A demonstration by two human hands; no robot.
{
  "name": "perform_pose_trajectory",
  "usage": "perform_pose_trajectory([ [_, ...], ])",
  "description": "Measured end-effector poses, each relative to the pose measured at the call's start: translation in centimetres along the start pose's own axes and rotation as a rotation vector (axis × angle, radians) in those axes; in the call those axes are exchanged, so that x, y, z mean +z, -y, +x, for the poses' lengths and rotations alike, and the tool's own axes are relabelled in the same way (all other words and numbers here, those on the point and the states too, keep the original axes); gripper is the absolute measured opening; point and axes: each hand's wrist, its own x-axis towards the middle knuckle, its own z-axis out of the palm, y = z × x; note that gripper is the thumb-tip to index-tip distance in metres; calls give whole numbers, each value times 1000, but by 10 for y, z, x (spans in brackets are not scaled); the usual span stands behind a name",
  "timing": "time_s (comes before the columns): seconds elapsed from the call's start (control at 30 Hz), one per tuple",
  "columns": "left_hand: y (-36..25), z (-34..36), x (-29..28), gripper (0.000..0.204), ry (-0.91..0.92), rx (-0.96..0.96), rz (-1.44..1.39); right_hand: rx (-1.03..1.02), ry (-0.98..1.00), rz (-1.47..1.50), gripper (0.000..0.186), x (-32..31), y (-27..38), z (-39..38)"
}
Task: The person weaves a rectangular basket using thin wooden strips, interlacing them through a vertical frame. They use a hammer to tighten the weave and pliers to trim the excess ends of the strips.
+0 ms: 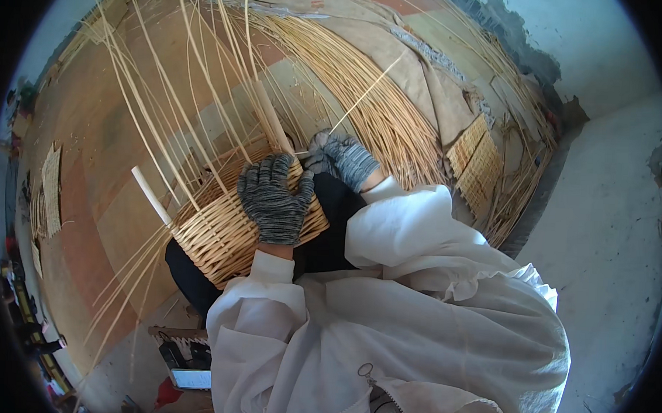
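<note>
A partly woven wicker basket (219, 235) rests on dark cloth over my lap. Long upright willow rods rise from its wall, and thicker pale posts stand at its corners. My left hand (276, 202), in a grey striped knit glove, lies over the wall, fingertips over the rim beside a corner post (265, 108). At the same corner my right hand (346, 160), gloved alike, is closed round a thin pale willow rod (365, 92) slanting up to the right. Its fingertips are partly hidden.
Beyond my hands lies a large bundle of willow rods (351, 74), partly covered by tan cloth (432, 93). Flat woven panels (477, 157) lie to the right beside loose rods and a wall (605, 189). Loose rod ends stick out left of the basket. A phone (190, 378) sits at lower left.
</note>
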Motion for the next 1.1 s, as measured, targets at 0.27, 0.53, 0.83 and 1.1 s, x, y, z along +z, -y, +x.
perform_pose_trajectory([
  [0.27, -8, 6, -1, 34, -14, -49, -137, -592, 23, -1009, 12, 20, 39, -24],
  [0.53, 1, -4, 21, 16, -54, -254, -155, -671, 258, -1203, 20, 90, 67, -17],
  [0.83, 42, 41, -41, 29, 56, -345, -152, -9, 110, -1063, 37, 43, 27, 45],
  [1.1, 35, 82, -17, 32, 177, 19, 151, -240, -519, -1120, 33, 88, -24, 30],
])
